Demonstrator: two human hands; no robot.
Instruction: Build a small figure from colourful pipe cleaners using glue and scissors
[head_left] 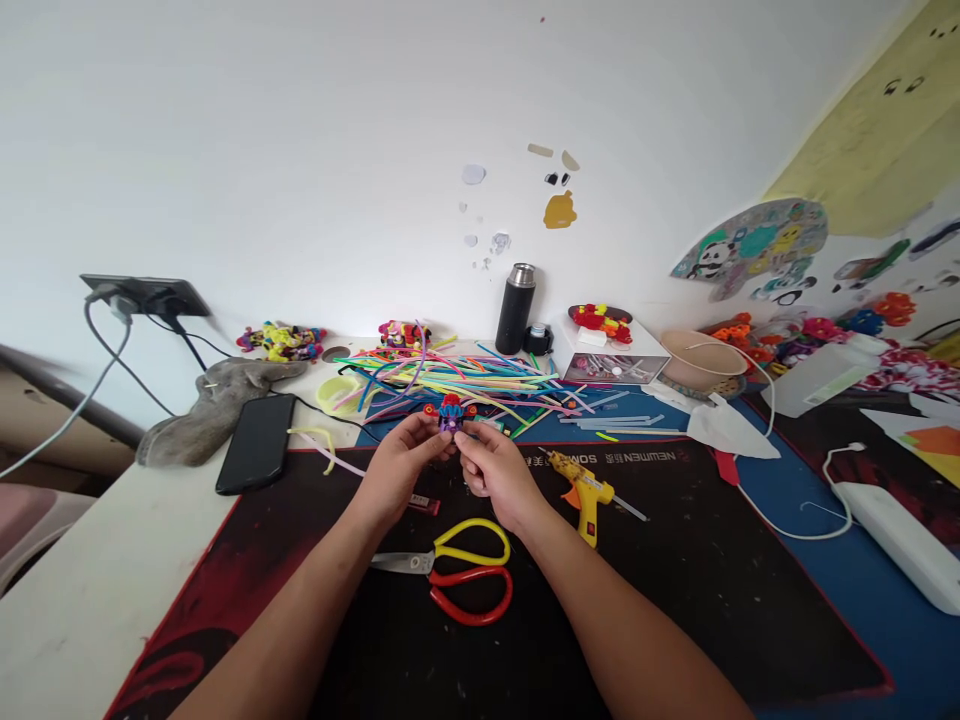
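Both my hands meet over the black desk mat [675,600]. My left hand [401,462] and my right hand [495,472] are closed around a small pipe-cleaner figure [450,413] in red, purple and blue, pinched between the fingertips of both. Under my wrists lie scissors [465,570] with one yellow and one red handle. A yellow hot glue gun [586,492] rests just right of my right hand. Behind the figure spreads a pile of coloured pipe cleaners [457,378].
A black phone [257,441] lies left of the mat beside a grey plush toy [206,410]. At the back stand a black thermos [515,310] and a white box [611,350]. A white power strip [900,540] and a cable lie at right.
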